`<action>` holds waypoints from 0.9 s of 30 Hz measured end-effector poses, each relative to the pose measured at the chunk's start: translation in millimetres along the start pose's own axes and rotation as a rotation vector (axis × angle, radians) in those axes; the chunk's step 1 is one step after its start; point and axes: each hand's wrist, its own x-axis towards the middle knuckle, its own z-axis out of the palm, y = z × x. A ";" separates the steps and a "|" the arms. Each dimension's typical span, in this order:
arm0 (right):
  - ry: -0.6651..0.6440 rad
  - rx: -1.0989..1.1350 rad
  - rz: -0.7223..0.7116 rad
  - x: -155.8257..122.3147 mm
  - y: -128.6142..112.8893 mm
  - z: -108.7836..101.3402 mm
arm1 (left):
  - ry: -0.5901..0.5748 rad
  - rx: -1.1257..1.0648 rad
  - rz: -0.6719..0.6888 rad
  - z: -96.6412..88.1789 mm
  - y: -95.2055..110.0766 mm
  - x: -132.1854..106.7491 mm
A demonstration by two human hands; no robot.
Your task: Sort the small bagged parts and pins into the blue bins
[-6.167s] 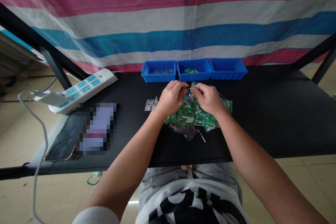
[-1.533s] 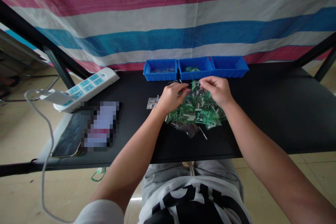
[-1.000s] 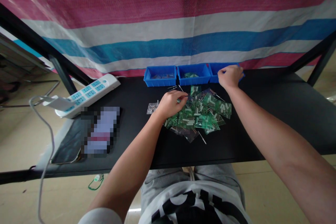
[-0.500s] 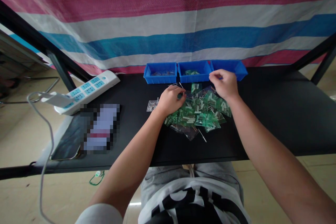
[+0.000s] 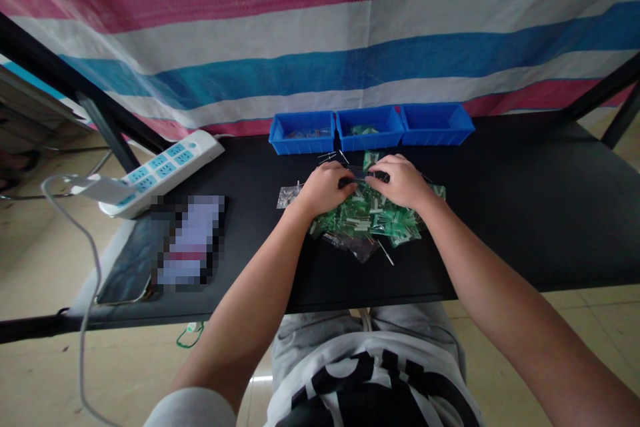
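In the head view, the left hand and right hand face each other above the far part of a heap of green packets on the black table. On each hand, thumb and forefinger are bent with a small gap between them; whether either pinches anything I cannot tell, as the tips are small and blurred. A clear bag lies between the two sets of fingertips, while the heap spreads below and nearer the body. A loose metal pin lies at the heap's near edge. Beyond the hands stand three blue trays in a row.
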 end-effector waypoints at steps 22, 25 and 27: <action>-0.074 0.119 -0.109 -3.2 -10.6 -3.5 | -0.100 0.015 -0.016 -23.5 2.0 -3.4; -0.070 0.120 -0.105 -3.2 -11.1 -3.7 | -0.098 0.051 -0.055 -21.7 0.1 -3.2; -0.074 0.121 -0.103 -3.1 -11.5 -4.1 | -0.097 0.057 -0.072 -19.8 -0.5 -2.7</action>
